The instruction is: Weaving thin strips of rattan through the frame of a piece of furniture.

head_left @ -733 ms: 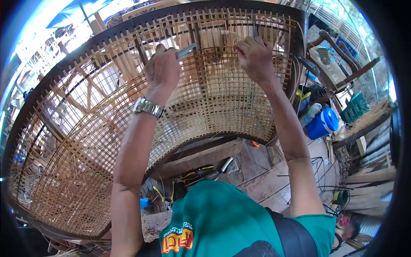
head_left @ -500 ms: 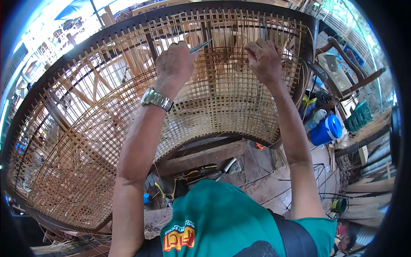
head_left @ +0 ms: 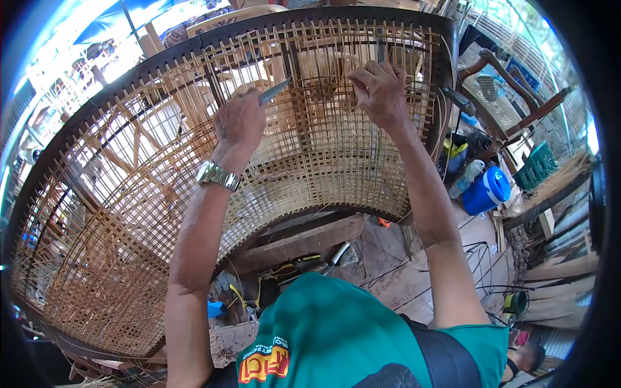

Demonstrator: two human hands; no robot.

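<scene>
A large curved frame of dark wood (head_left: 223, 37) carries an open lattice of woven rattan strips (head_left: 310, 145). My left hand (head_left: 239, 123), with a metal watch on its wrist, is closed around a knife (head_left: 274, 92); its blade points up and right over the lattice, and its handle is hidden in my fist. To the right, my right hand (head_left: 380, 94) is held over the upper lattice with its thumb and fingers pinched together. Whatever lies between those fingertips is too small to make out, though rattan strips run right behind them.
Pliers with yellow handles (head_left: 238, 296) and other tools lie on the floor below the frame, near a wooden beam (head_left: 297, 242). At the right stand a blue jug (head_left: 486, 191), a green crate (head_left: 535, 167) and a wooden chair (head_left: 495, 107). Another person (head_left: 527, 357) shows at lower right.
The whole lattice and both hands appear shifted left and slightly down in the view. My left hand still grips the knife, and my right hand keeps its pinch.
</scene>
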